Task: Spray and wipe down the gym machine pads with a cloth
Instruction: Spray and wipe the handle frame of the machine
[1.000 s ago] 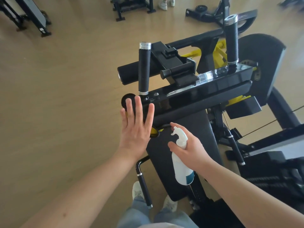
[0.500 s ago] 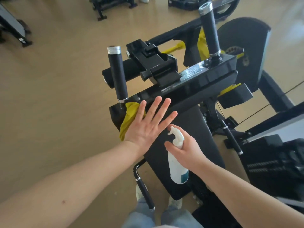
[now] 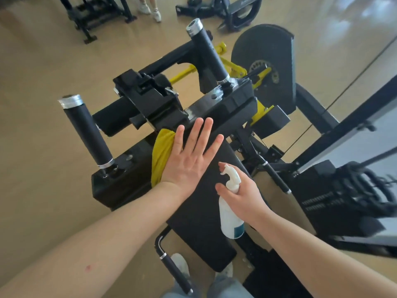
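From the head camera, the left hand (image 3: 189, 162) lies flat with fingers spread, pressing a yellow cloth (image 3: 161, 155) against the upper edge of the black pad (image 3: 199, 216) on the gym machine. Most of the cloth is hidden under the palm; a fold sticks out on the hand's left side. The right hand (image 3: 242, 195) is wrapped around the neck of a white spray bottle (image 3: 231, 214), which hangs upright just over the right edge of the same pad, nozzle pointing towards the left hand.

Wiping looks to be in progress on this pad, so spraying here is probably done, though no wet sheen can be made out on the dark surface. The lower stretch of the pad, and the padded roller (image 3: 111, 120) behind the frame, appear not yet reached.

Counted: one cloth, one spray bottle, two upright grip handles (image 3: 88, 130), one long pad, one roller. Other machines stand on the wooden floor (image 3: 43, 61) beyond.
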`<state>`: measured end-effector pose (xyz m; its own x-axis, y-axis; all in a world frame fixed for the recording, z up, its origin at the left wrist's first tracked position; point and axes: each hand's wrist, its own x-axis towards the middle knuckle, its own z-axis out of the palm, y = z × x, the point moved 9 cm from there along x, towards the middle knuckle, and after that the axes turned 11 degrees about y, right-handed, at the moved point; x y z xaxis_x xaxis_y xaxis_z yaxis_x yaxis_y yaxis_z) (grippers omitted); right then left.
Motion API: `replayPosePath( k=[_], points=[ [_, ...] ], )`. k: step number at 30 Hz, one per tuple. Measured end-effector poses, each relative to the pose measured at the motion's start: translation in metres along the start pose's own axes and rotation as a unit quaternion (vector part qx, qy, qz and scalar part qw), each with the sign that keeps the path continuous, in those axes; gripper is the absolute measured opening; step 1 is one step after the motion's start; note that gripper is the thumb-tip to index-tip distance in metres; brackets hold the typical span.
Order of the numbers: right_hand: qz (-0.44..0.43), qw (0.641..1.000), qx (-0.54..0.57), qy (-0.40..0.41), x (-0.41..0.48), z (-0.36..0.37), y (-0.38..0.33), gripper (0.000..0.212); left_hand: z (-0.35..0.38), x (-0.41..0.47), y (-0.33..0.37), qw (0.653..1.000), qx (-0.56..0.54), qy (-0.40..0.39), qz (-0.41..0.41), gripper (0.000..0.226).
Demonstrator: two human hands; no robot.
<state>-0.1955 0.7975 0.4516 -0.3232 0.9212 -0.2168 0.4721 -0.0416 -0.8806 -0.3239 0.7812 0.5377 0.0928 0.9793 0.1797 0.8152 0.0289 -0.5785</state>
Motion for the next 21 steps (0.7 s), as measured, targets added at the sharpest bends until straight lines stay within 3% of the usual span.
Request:
replayPosePath(
  k=[3, 5, 6, 10, 12, 16, 19, 21],
  points=[
    [-0.006, 1.000, -0.010, -0.006, 0.002, -0.011, 0.000, 0.041, -0.008, 0.001, 0.001, 0.992, -0.079, 0.099, 0.013, 0.071],
    [-0.026, 0.997, -0.032, -0.064, 0.001, -0.006, -0.008, 0.032, -0.019, -0.009, -0.010, 0.966, -0.164, 0.200, -0.022, 0.031],
    [-0.042, 0.993, -0.042, -0.100, -0.001, -0.001, -0.016, 0.031, -0.024, -0.014, -0.019, 0.951, -0.195, 0.232, -0.055, 0.022],
    [-0.086, 0.974, -0.050, -0.202, -0.017, 0.025, -0.044, 0.031, -0.033, -0.027, -0.051, 0.891, -0.318, 0.250, -0.204, 0.028],
    [-0.075, 0.975, -0.032, -0.208, -0.020, 0.035, -0.047, 0.028, -0.036, -0.037, -0.063, 0.834, -0.427, 0.216, -0.274, 0.034],
    [-0.046, 0.982, 0.025, -0.182, -0.024, 0.039, -0.054, 0.028, -0.023, -0.086, -0.071, 0.647, -0.593, 0.103, -0.469, 0.050],
    [-0.057, 0.973, 0.082, -0.210, -0.032, 0.042, -0.072, 0.038, -0.006, -0.127, -0.049, 0.423, -0.728, 0.005, -0.540, 0.064],
    [-0.077, 0.963, 0.094, -0.241, -0.038, 0.048, -0.081, 0.056, -0.009, -0.145, -0.038, 0.275, -0.793, 0.006, -0.544, 0.052]
  ],
)
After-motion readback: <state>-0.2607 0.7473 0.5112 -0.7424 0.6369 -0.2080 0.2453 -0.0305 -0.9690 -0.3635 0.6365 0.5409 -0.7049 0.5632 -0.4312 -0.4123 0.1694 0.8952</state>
